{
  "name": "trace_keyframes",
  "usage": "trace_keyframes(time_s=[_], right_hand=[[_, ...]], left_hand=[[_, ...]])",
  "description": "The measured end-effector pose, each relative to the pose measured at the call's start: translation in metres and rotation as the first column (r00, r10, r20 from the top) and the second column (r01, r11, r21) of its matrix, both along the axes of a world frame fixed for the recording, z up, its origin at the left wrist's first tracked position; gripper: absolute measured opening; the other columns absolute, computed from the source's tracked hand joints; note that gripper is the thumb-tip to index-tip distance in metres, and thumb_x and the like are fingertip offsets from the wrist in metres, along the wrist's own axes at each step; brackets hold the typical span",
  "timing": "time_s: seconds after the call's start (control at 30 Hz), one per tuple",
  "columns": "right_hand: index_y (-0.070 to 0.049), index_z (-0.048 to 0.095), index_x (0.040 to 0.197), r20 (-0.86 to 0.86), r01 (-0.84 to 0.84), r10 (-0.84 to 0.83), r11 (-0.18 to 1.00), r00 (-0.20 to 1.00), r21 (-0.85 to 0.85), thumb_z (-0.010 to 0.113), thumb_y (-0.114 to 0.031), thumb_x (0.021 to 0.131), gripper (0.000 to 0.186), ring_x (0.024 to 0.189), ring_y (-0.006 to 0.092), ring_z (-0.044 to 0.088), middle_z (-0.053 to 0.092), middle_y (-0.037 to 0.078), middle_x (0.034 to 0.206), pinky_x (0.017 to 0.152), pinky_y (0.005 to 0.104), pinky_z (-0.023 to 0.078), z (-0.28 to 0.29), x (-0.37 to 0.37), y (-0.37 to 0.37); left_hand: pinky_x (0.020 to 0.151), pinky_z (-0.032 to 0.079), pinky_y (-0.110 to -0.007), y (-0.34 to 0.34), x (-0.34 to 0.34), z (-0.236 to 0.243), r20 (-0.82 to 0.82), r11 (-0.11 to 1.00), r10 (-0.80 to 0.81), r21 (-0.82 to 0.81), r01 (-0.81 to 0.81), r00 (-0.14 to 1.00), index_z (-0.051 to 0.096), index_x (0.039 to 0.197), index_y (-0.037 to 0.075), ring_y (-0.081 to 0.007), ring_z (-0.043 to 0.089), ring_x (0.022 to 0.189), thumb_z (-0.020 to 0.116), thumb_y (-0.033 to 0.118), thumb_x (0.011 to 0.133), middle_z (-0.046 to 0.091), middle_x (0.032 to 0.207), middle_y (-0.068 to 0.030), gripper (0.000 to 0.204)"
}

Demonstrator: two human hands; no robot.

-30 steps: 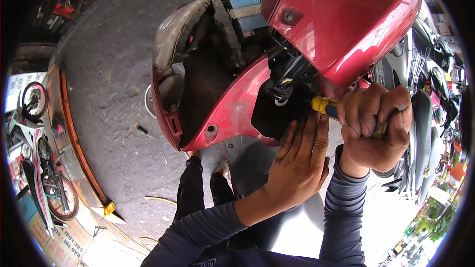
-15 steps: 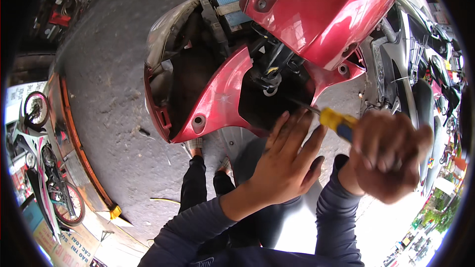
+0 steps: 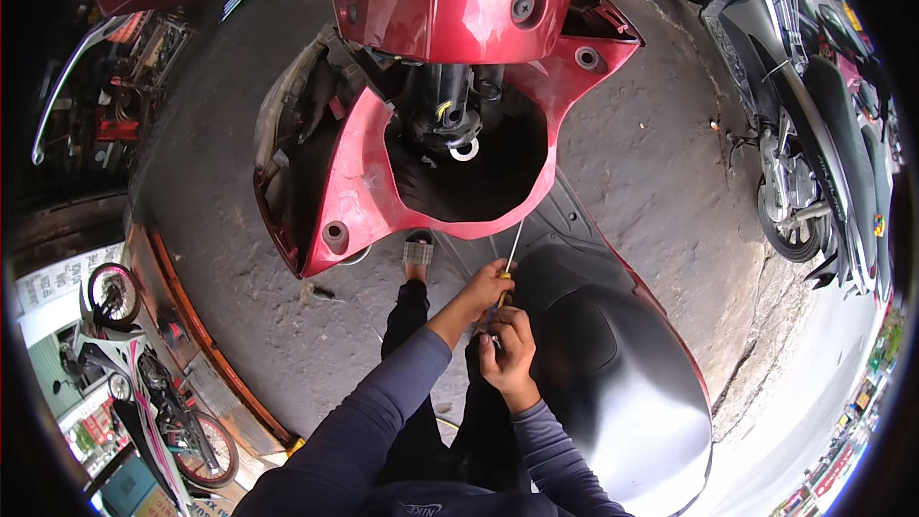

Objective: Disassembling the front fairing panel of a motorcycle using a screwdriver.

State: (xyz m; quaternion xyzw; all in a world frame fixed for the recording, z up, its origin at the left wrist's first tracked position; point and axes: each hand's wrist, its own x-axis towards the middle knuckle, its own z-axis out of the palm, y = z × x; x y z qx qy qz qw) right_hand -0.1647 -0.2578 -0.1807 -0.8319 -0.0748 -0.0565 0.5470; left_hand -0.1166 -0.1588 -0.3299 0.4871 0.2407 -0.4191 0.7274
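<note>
While both hands (image 3: 510, 349) curl closed round a screwdriver (image 3: 512, 255) | black seat (image 3: 613, 364) sits beside — | red panel (image 3: 359, 196) lies ahead

Head cam, L fisheye, facing down, close over motorbike (image 3: 469, 228)

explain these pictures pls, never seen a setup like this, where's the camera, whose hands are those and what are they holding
There's no robot here: these are one person's bare hands. The camera sits on their head looking down, and its wide lens bends straight edges.

The left hand holds a screwdriver near the top of its yellow handle; the right hand curls at the handle's lower end, though its grip is partly hidden.

Ahead is a scooter's red front panel around a dark opening; its black seat is at right. A small dark object lies on the grey ground.
</note>
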Motion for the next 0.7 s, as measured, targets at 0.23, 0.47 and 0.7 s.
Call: trace_keyframes(time_s=[0.23,0.47,0.7], right_hand=[[0.003,0.060,0.089,-0.054,0.456,-0.466,0.826,0.883,0.333,0.063,0.000,0.091,0.005,0.081,0.0228,0.063,0.061,0.014,0.090,0.073,0.0309,0.051,0.026,0.101,0.054],[0.008,0.060,0.107,0.066,0.209,-0.235,0.938,0.970,0.275,0.064,0.001,0.092,0.016,0.100,0.0286,0.069,0.068,0.024,0.111,0.089,0.0379,0.055,0.149,0.158,-0.020],[0.012,0.043,0.140,-0.160,0.073,-0.050,0.987,0.986,0.144,0.055,0.006,0.087,0.054,0.129,0.0459,0.054,0.055,0.033,0.134,0.110,0.0426,0.042,0.183,0.189,0.048]], left_hand=[[0.094,0.052,-0.037,0.095,0.017,-0.137,0.278,0.735,-0.397,0.667,0.121,0.874,0.034,0.152,-0.004,-0.0259,0.065,0.109,0.065,0.004,0.090,0.066,0.119,-0.0195,0.069],[0.104,0.047,-0.041,0.060,0.017,0.144,0.552,0.708,-0.668,0.266,0.654,0.499,0.052,0.135,-0.002,-0.0373,0.059,0.122,0.062,0.015,0.096,0.061,0.128,-0.0218,0.044],[0.095,0.053,-0.056,0.235,0.140,0.371,0.634,0.776,0.059,-0.515,0.364,0.771,0.059,0.121,-0.009,-0.0367,0.066,0.111,0.059,0.002,0.096,0.064,0.119,-0.0286,0.028]])
